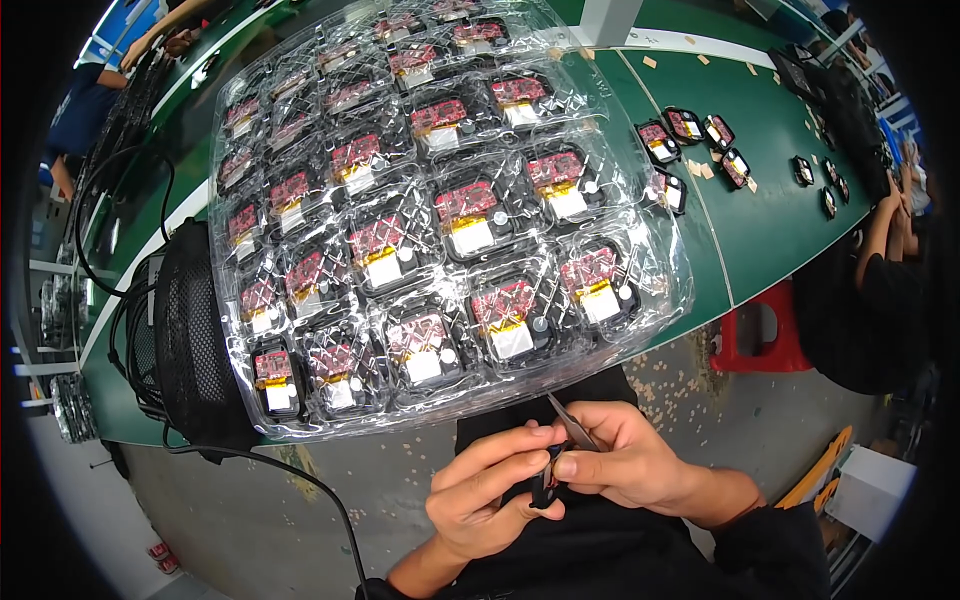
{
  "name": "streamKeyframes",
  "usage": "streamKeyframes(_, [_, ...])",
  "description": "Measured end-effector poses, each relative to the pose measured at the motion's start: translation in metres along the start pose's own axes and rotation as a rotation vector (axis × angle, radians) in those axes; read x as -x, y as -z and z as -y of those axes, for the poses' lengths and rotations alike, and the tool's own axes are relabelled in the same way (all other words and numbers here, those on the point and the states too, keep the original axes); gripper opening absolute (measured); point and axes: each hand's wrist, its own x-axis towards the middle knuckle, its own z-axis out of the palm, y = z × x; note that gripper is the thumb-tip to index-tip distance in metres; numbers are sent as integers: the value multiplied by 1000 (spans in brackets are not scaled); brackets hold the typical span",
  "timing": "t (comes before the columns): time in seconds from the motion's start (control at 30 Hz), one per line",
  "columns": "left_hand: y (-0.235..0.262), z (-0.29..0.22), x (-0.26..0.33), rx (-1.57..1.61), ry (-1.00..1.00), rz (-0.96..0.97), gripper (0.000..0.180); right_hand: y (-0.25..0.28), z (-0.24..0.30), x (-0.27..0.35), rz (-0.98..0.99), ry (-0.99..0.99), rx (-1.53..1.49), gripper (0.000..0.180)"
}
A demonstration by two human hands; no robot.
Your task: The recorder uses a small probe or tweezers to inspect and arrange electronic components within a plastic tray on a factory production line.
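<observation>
Over my lap, just off the table edge, my left hand (pixel 482 497) pinches a small black device casing (pixel 543 490) that is turned on its edge. My right hand (pixel 632 462) is closed around dark pointed tweezers (pixel 572 422), their tips directed up and away from me. Its thumb presses against the casing's side. The inside of the casing is mostly hidden by my fingers. Beyond my hands lies a clear plastic blister tray (pixel 455 385), its pockets filled with black casings carrying red circuit boards, yellow tape and white battery packs.
A black mesh bag (pixel 195 330) with cables stands left of the tray. On the green table (pixel 690 265) at right lie several loose casings (pixel 735 168) and small tan pieces. A red stool (pixel 760 335) stands beneath. Other people work at both sides.
</observation>
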Motion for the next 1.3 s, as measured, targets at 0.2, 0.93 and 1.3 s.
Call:
streamKeyframes(0.2, [-6,-1,5,266,19,-79,52,0,6,8,-106,420,734,30])
streamKeyframes(0.93, [-5,-2,6,464,164,-75,59,6,13,4,-204,1285,1845,29])
streamKeyframes(1.3, [-4,-1,4,443,157,-57,60,13,10,-5,-194,1090,1421,27])
